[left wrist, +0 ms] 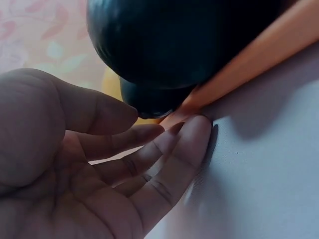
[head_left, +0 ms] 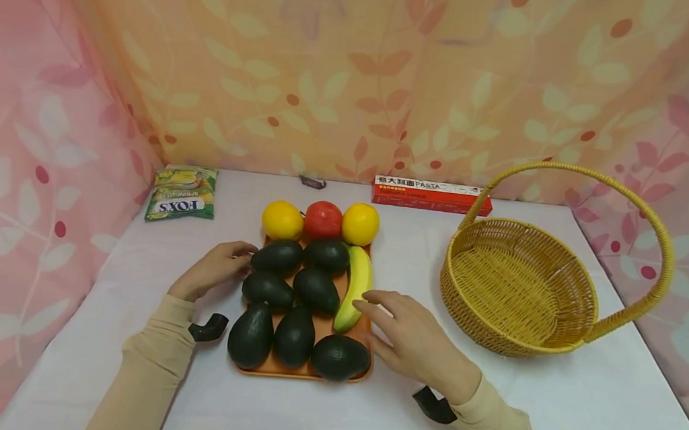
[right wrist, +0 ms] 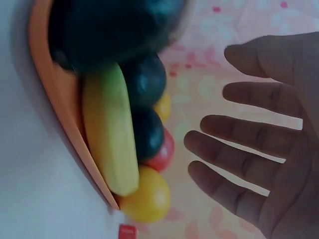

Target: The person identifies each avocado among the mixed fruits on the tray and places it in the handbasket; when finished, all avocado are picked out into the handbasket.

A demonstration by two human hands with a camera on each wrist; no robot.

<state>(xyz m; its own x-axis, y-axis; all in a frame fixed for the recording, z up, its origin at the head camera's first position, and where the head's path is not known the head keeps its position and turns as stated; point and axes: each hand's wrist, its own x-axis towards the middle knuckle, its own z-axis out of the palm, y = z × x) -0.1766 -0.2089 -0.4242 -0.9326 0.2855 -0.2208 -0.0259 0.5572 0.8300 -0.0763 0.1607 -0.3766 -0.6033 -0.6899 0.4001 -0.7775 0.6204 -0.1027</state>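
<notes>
An orange tray [head_left: 265, 373] holds several dark green avocados [head_left: 294, 336], a yellow banana [head_left: 355, 290], two round yellow fruits [head_left: 360, 224] and a round red fruit [head_left: 322, 221] at its far end. At the tray's left side is my left hand [head_left: 219, 269], its fingers loosely bent and nothing gripped. The left wrist view has its fingertips right at the tray wall [left wrist: 269, 55], just under an avocado [left wrist: 159, 40]. My right hand [head_left: 410, 338] hovers beside the banana with fingers spread. In the right wrist view, a gap separates those fingers [right wrist: 244, 154] from the banana [right wrist: 109, 129].
A wicker basket [head_left: 517, 289] with a tall handle stands on the right. Along the back lie a red pasta box [head_left: 431, 196], a small dark packet [head_left: 312, 182] and a green Fox's bag [head_left: 182, 194]. Patterned curtains [head_left: 355, 74] enclose the white-covered table [head_left: 244, 409].
</notes>
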